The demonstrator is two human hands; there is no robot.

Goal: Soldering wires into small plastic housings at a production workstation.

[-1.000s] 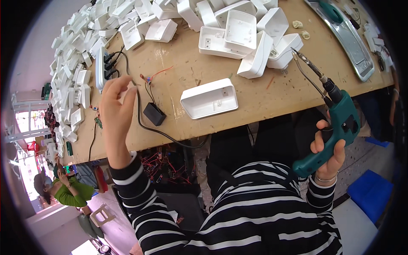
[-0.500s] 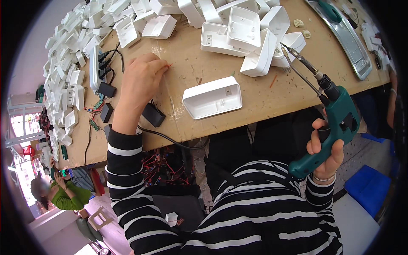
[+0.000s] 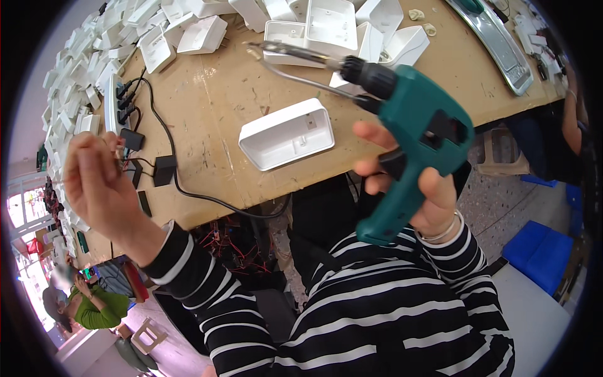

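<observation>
1. Two bare hands over the tabletop (image 3: 210,141); right hand (image 3: 434,210) wrapped around the grip of a green soldering gun (image 3: 418,100), held above the tabletop, metal tip pointing left.
2. Left hand (image 3: 97,176) at the left, fingers curled together; cannot tell whether anything is pinched; black box (image 3: 165,171) with wires just to its right.
3. Open white housing (image 3: 257,141) lies between the hands, towards the near edge; more white housings (image 3: 333,22) heaped far and left; power strip (image 3: 112,100) at left, beyond the left hand.
</observation>
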